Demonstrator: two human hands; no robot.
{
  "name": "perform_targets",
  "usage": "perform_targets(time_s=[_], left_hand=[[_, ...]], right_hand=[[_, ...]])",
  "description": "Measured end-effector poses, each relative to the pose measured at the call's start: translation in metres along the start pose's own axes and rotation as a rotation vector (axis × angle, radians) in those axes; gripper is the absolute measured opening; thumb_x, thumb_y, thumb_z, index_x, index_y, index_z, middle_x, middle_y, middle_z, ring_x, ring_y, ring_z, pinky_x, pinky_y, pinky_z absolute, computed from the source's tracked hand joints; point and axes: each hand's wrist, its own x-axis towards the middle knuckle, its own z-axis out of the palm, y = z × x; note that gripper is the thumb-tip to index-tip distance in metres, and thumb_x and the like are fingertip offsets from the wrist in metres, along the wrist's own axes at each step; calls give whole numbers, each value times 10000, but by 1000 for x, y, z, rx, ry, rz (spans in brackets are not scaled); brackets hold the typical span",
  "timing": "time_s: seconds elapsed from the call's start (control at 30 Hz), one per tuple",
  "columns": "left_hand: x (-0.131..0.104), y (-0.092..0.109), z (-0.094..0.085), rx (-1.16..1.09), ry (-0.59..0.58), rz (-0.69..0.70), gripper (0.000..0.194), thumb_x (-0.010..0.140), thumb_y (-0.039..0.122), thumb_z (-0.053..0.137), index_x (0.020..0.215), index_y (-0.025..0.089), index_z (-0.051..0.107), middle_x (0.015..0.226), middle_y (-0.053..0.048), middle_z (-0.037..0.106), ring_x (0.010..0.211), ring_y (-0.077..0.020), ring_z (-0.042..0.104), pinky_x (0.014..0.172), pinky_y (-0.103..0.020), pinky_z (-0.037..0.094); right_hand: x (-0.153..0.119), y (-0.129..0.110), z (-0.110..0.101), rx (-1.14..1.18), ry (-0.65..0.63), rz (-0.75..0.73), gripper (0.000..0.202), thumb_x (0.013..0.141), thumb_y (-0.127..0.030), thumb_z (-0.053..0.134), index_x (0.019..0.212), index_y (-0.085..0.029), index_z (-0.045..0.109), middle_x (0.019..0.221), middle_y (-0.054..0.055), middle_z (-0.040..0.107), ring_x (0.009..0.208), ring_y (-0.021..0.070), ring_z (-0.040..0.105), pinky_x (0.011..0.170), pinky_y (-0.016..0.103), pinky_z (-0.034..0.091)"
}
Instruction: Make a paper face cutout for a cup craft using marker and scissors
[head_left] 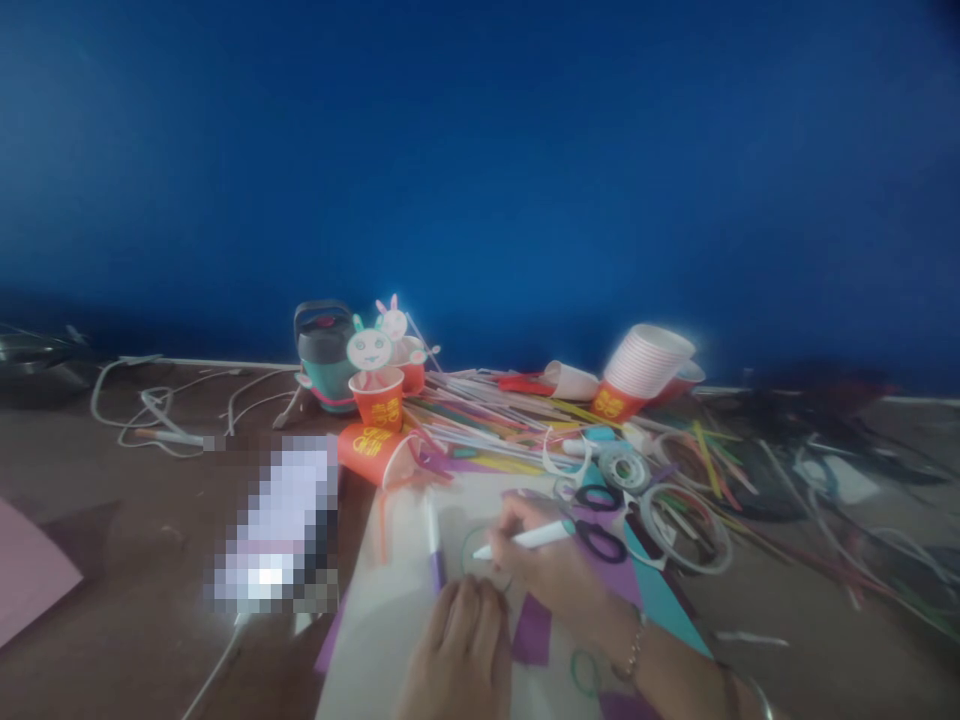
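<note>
White marker (pixel 534 538) tip at a faint green outline (pixel 463 546), just beyond the left hand (pixel 459 655)

At the near part of the white sheet (pixel 360 640), the left hand lies palm down, its fingers straight and side by side, holding nothing. To its right, by the right forearm, is a small green loop (pixel 573 672); whether it is drawn or laid there I cannot tell. Purple paper (pixel 532 632) shows between the two hands.

The right hand (pixel 541 570) comes in from the right and pinches the white marker between thumb and fingers. The marker's long axis runs mostly across the sheet, slightly tilted, tip to the left. The tip sits inside the green outline, ahead of the left fingertips; contact with the paper is too blurred to judge. The right hand is the nearer one to the marker; the left is just below the outline. The marker is slim and pale; the outline is thin, rounded and partly hidden.

A purple-ended marker (pixel 433 545) points away toward the desk's far edge, just beside the left fingers. Beyond the right hand are dark-handled scissors (pixel 602 542) and a tape roll (pixel 627 470). Farther off, a tipped red cup (pixel 371 455) lies at the sheet's far left corner, with a heap of sticks (pixel 480 420) past it and stacked cups (pixel 645 365) near the desk's (pixel 150 540) far edge
</note>
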Motion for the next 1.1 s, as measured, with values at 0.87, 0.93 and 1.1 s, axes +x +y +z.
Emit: perform_targets(time_s=[0.87, 0.93, 1.1], left_hand=[[0, -1, 0, -4, -39, 17, 351, 885, 143, 410, 1200, 145, 564, 1129, -118, 615, 1084, -234, 519, 953, -404, 378], [0, -1, 0, -8, -53, 18, 353, 888, 152, 407, 1206, 142, 560, 1134, -121, 611, 1087, -236, 516, 949, -407, 381], [0, 0, 0, -16, -75, 14, 351, 902, 179, 399, 1213, 125, 552, 1160, -125, 599, 1096, -244, 508, 932, -398, 391]], right_hand=[[0, -2, 1, -24, 9, -9, 206, 767, -271, 539, 597, -220, 434, 545, -44, 468, 543, 129, 420, 499, 226, 341], [-1, -2, 1, -47, 30, -31, 217, 763, -272, 542, 591, -221, 419, 543, -44, 466, 549, 131, 425, 501, 227, 340], [-2, -1, 2, -83, 49, -49, 202, 775, -261, 529, 602, -218, 435, 561, -37, 499, 559, 131, 446, 510, 223, 348]])
